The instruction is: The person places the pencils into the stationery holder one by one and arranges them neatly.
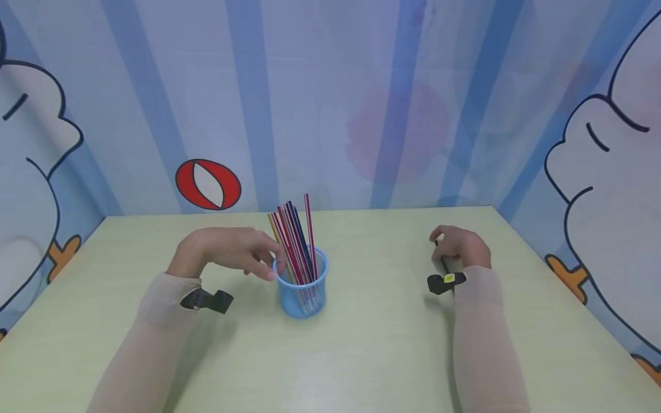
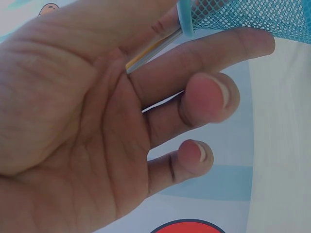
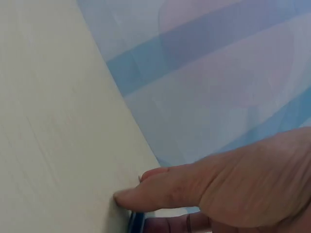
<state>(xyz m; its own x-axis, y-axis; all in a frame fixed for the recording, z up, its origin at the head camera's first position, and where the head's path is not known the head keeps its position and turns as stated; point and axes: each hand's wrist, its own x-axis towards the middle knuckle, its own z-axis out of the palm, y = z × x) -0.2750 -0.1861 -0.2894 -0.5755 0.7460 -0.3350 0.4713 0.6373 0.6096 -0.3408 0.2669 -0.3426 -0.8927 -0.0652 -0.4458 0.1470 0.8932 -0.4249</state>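
A light blue mesh pen cup (image 1: 302,303) stands upright on the table with several slim pencils (image 1: 296,244) leaning in it, red, dark blue and yellow. My left hand (image 1: 234,248) grips the cup's left rim between thumb and forefinger. In the left wrist view the forefinger lies along the outside of the mesh (image 2: 233,19), while the other fingers hang loosely bent. Off to the right, my right hand (image 1: 461,246) pinches a dark blue pencil (image 3: 137,222) low over the tabletop. Much of that pencil is hidden by the hand and wrist.
The pale wooden table (image 1: 372,344) ends at a striped blue backdrop (image 1: 320,115). Printed panels with cartoon shapes flank it left and right. A dark wrist strap (image 1: 206,299) sits on the left sleeve, another strap (image 1: 443,282) on the right.
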